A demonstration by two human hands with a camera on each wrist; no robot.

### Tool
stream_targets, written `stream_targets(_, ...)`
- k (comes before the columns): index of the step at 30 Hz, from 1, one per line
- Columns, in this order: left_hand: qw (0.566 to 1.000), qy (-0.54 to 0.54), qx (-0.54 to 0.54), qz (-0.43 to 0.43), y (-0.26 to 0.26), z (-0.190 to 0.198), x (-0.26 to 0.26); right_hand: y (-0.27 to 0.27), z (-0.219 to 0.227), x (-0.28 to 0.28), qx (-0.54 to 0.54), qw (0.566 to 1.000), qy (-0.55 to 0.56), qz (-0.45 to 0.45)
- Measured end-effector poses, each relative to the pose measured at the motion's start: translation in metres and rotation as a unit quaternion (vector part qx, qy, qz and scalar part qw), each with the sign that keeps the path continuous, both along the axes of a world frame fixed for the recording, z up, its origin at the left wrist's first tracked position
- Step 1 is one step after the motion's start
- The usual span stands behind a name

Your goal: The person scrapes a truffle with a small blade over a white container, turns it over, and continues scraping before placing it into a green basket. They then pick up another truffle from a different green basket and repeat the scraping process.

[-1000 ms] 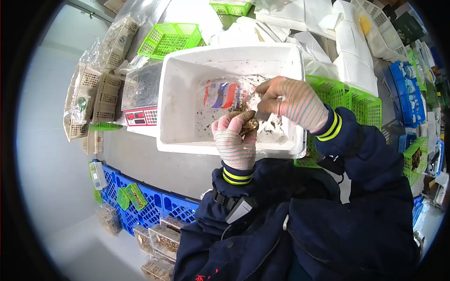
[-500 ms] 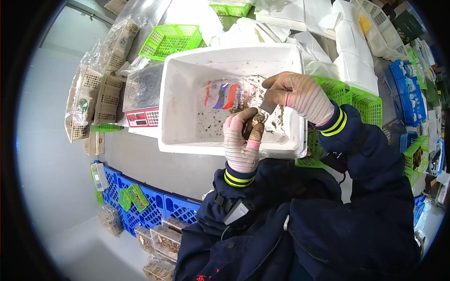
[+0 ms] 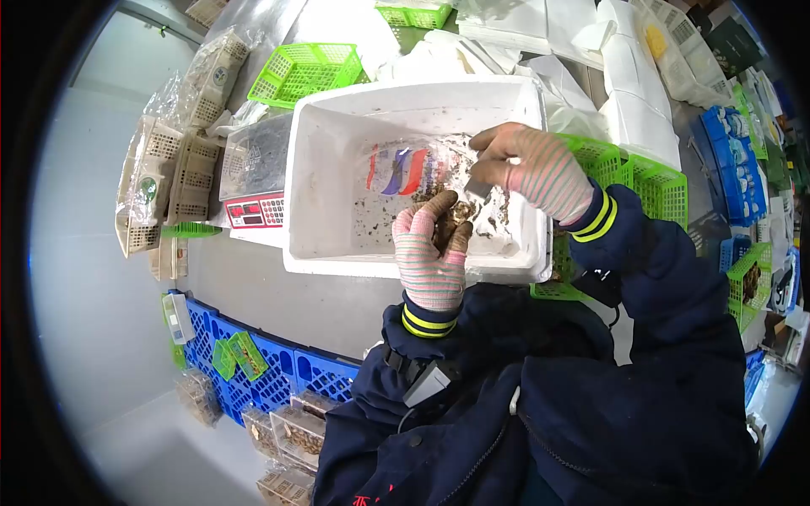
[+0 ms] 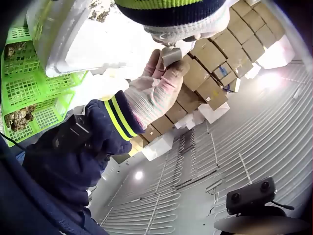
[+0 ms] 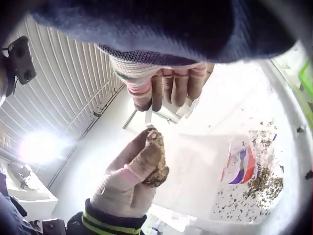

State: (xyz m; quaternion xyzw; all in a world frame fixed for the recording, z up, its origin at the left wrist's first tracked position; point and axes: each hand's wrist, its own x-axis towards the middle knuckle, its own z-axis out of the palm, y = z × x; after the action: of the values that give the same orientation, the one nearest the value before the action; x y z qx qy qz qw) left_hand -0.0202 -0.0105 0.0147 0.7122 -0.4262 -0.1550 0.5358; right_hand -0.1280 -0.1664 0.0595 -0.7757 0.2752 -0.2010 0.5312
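Pink-and-white striped gloves [image 3: 430, 253], a white tub [image 3: 337, 169] flecked brown at centre frame, lime-green baskets [image 3: 308, 72] upper left, blue crates [image 3: 261, 371] lower left.

Head: looks steeply down at the white rectangular foam tub [image 3: 337, 160], near.
Left wrist: faces upward, toward 12 o'clock, close.
Right wrist: close, upward; shares tub [image 5: 274, 147].

Two hands in striped knit gloves, the left hand [image 3: 428, 253] and the right hand [image 3: 527, 173]. One rough brown oyster shell [image 3: 456, 215] between them. One white foam box [image 3: 337, 228]. One grey digital scale with a red panel [image 3: 253, 181]. One printed clear plastic bag [image 3: 401, 169].
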Motion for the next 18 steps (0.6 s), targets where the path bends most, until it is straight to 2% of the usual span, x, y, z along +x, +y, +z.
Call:
stream_targets(1, 0.999, 0.03, -0.011, 0.008, -0.0005, 0.0014, -0.0021, -0.0019, -0.0004, 0.0004, 0.024, 0.999, 0.003, -0.034)
stream_targets(2, 0.998, 0.06, -0.02, 0.017, -0.0002, 0.0024, -0.0034, 0.0004, -0.0001, -0.0008, -0.017, 1.0, -0.019, 0.001)
stream_targets(5, 0.997, 0.059, -0.023, 0.039, -0.0016, 0.003, -0.0058, 0.0041, -0.0009, 0.0002, -0.069, 0.996, -0.003, 0.051)
stream_targets(6, 0.999, -0.007, -0.006, 0.046, -0.001, 0.0051, -0.005, 0.0025, -0.0005, 0.0015, -0.029, 0.999, 0.004, 0.015)
stream_targets(7, 0.999, -0.007, -0.005, 0.048, -0.001, 0.0062, -0.0042, 0.0023, 0.0003, 0.0013, -0.028, 0.999, 0.003, 0.016)
stream_targets(11, 0.993, -0.106, -0.002, 0.056, -0.0023, 0.0044, -0.0022, 0.0048, 0.0021, 0.0005, -0.087, 0.995, -0.02, 0.04)
stream_targets(13, 0.989, -0.137, 0.001, 0.056, -0.003, 0.0049, -0.0007, 0.0024, -0.002, 0.0031, -0.064, 0.998, 0.009, 0.021)
stream_targets(14, 0.986, -0.161, -0.004, 0.05, -0.0024, 0.0061, 0.0006, 0.0023, -0.001, 0.0043, -0.055, 0.998, 0.012, -0.022)
stream_targets(17, 0.978, -0.204, -0.015, 0.04, -0.0021, 0.007, 0.0033, 0.0057, 0.0003, 0.0014, -0.032, 0.999, -0.025, 0.024)
stream_targets(18, 0.977, -0.211, -0.011, 0.038, -0.0022, 0.0074, 0.003, 0.008, 0.0055, 0.0022, -0.066, 0.997, -0.009, 0.049)
